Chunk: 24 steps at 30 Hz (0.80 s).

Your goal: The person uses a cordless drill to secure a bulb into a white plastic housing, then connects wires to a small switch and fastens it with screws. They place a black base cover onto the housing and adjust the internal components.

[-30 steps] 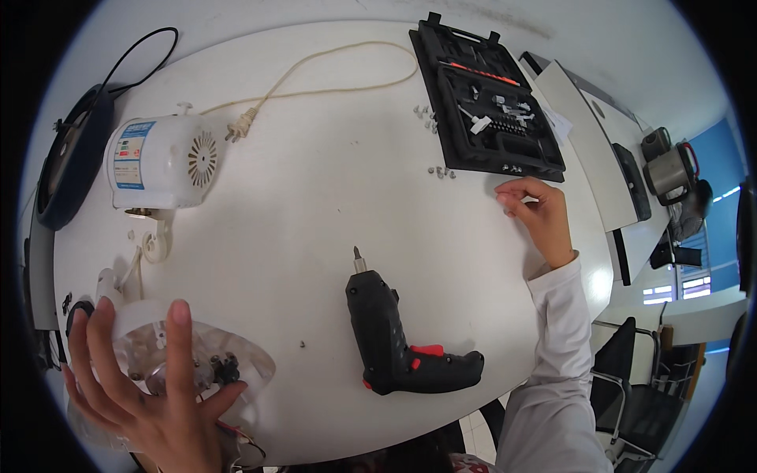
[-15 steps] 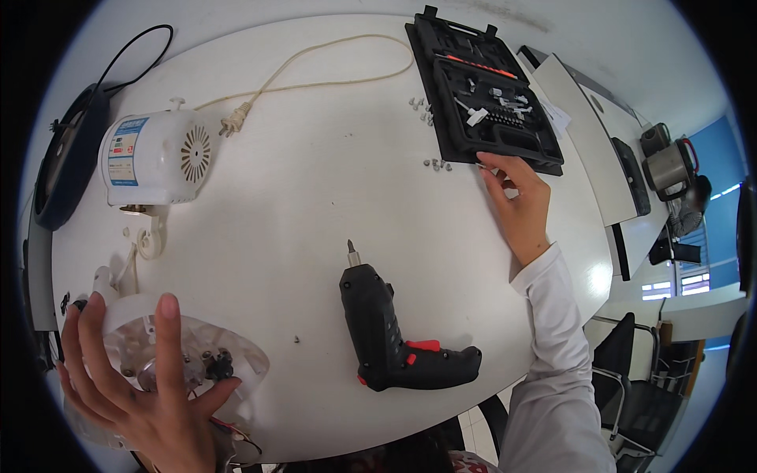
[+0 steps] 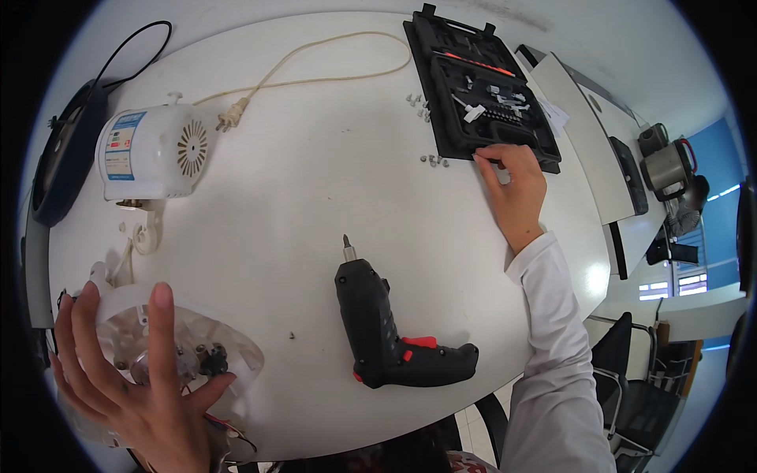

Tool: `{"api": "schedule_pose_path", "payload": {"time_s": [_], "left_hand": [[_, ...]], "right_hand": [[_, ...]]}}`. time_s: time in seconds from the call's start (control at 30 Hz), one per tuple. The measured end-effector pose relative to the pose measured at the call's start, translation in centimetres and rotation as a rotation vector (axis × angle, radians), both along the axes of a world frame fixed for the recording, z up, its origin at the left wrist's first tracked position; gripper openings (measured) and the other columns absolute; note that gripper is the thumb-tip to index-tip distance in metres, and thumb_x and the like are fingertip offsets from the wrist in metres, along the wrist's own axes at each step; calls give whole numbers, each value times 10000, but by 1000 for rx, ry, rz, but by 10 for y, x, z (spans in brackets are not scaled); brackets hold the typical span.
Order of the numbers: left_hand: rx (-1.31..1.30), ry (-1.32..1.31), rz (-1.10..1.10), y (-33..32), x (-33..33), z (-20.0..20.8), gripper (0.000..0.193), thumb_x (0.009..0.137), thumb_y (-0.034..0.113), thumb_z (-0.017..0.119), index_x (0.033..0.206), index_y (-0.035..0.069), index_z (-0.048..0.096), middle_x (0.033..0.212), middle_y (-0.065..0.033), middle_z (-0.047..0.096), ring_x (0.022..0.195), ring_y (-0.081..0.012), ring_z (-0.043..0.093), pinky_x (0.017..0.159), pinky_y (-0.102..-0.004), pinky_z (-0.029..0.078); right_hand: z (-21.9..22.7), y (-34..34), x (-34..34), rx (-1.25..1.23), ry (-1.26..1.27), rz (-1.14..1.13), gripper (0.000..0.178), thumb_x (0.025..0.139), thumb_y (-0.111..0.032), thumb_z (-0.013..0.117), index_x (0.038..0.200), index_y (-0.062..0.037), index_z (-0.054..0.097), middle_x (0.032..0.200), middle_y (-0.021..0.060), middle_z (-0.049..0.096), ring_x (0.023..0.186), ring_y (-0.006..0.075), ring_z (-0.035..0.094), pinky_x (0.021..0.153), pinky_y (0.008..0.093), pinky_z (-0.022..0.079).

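My left hand (image 3: 138, 382) lies over a white plastic housing (image 3: 236, 343), its fingers spread apart. Inside that housing are a round metal motor part, a small dark part (image 3: 213, 360) and thin coloured wires, partly covered by the hand. At the near edge of a black tool case (image 3: 461, 150), my right hand (image 3: 512, 189) has thumb and forefinger pinched together. Whatever is between those fingertips is too small to make out. Several small screws (image 3: 434, 161) lie just left of them. A black power screwdriver (image 3: 371, 331) with red buttons lies mid-table, its bit pointing away.
A white motor unit (image 3: 150, 154) stands at the left, with a cream power cord and plug (image 3: 231, 117) behind it. Beyond it leans a dark blue round base (image 3: 71, 158). More screws (image 3: 418, 106) lie beside the case; a single screw (image 3: 292, 336) is near the housing.
My right hand stays at the case's near edge, its pinched fingertips slightly closer to the case. The left hand keeps its spread pose on the housing. The whole view has shifted slightly.
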<state>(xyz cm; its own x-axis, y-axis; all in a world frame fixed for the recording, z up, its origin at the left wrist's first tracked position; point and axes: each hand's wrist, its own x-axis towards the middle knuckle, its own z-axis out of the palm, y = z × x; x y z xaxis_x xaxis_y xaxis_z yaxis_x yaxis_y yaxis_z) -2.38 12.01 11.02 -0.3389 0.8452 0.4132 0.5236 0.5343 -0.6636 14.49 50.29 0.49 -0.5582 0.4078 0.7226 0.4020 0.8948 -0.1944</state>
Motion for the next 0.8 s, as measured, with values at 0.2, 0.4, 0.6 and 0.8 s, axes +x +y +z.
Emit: {"api": "schedule_pose_path", "payload": {"time_s": [0.2, 0.4, 0.6, 0.8], "left_hand": [[5, 11, -3, -2, -1, -1, 980, 596, 808, 305, 1442, 330, 432, 1468, -97, 370, 1376, -339, 348, 1119, -578, 284], [-9, 3, -16, -2, -2, 1, 1012, 592, 852, 258, 1442, 329, 432, 1467, -100, 367, 1372, -350, 350, 1107, -592, 287], [-10, -15, -13, 0, -1, 1, 1020, 581, 847, 266, 1444, 328, 430, 1467, -101, 362, 1371, -351, 351, 1107, -594, 275], [27, -88, 25, -1, 7, 9, 1009, 527, 765, 377, 1432, 325, 442, 1466, -101, 360, 1371, -345, 348, 1109, -594, 255]], "right_hand": [[5, 2, -5, 207, -44, 11, 127, 726, -76, 779, 792, -118, 679, 805, -33, 656, 724, 183, 554, 610, 294, 468], [6, 1, -6, 250, -101, 2, 132, 712, -67, 781, 782, -112, 678, 788, -39, 636, 737, 182, 534, 620, 288, 464], [4, 0, -5, 217, -128, 7, 120, 718, -56, 768, 782, -105, 678, 795, -34, 628, 757, 192, 536, 627, 299, 469], [5, -5, -7, 172, -148, 18, 117, 726, -61, 762, 790, -103, 674, 816, -28, 611, 782, 204, 534, 638, 311, 474]]}}
